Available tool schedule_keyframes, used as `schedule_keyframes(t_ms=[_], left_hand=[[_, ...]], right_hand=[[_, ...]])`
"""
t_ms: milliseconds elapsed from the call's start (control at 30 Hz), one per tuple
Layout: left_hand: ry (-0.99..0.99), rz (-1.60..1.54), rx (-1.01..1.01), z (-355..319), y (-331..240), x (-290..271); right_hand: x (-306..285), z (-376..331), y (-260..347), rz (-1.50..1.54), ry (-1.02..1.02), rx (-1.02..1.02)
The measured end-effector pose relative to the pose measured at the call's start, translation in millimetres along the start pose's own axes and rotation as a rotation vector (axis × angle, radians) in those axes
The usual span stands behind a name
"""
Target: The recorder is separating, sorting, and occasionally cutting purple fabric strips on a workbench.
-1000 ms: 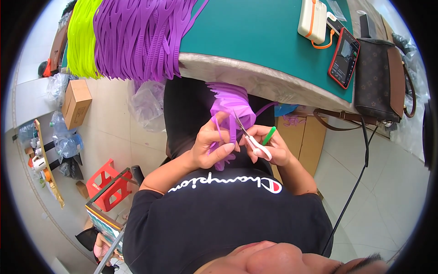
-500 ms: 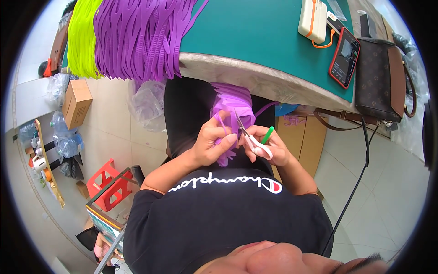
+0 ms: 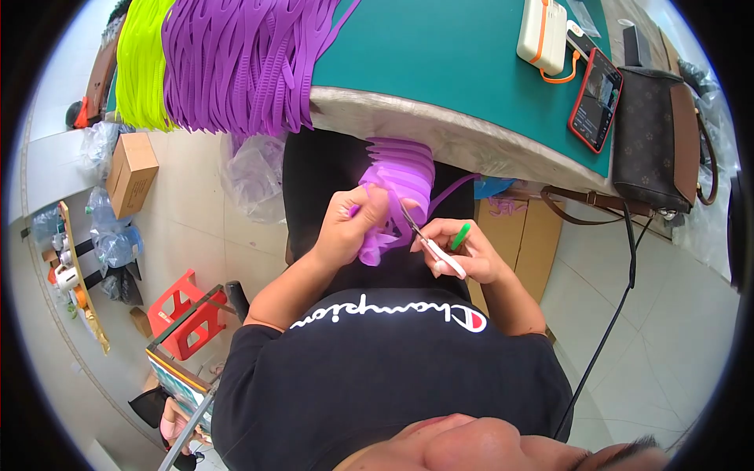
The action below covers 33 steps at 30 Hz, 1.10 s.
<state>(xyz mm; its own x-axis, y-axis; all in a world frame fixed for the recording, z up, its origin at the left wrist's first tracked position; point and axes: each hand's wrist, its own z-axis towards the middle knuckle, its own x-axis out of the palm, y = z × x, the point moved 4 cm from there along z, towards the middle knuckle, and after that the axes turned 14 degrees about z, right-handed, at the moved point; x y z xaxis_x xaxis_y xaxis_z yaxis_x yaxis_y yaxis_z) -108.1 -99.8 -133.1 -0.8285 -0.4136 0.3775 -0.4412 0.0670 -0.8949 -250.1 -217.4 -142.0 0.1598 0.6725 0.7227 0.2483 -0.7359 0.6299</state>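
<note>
A stack of purple rubbery straps lies across my lap, below the table's edge. My left hand is closed on part of these straps, with a purple end poking out by the fingers. In my right hand is a pair of scissors with white-pink handles, its blades pointing up and left against the straps. A green stick-like tool also sits between the fingers of that hand; its kind is not clear. Whether the blades are parted is too small to tell.
Bundles of purple straps and yellow-green straps hang over the green table. At its right lie a power bank, a phone and a brown bag. A red stool stands at left, near a cardboard box.
My left hand has turned and closed more into a fist, shifting slightly left with the straps. The scissors have tilted a little, and the loose strap ends hang differently.
</note>
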Motion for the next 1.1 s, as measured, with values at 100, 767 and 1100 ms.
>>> schedule_keyframes(t_ms=[100, 767, 1100], left_hand=[[-0.144, 0.081, -0.001, 0, 2, 1], [-0.215, 0.081, -0.135, -8, -12, 0], [-0.382, 0.244, -0.075, -16, -10, -7]], right_hand=[[-2, 1, -3, 0.067, -0.006, 0.033], [-18, 16, 2, 0.087, 0.09, 0.064], [-25, 30, 18, -0.022, 0.138, 0.129]])
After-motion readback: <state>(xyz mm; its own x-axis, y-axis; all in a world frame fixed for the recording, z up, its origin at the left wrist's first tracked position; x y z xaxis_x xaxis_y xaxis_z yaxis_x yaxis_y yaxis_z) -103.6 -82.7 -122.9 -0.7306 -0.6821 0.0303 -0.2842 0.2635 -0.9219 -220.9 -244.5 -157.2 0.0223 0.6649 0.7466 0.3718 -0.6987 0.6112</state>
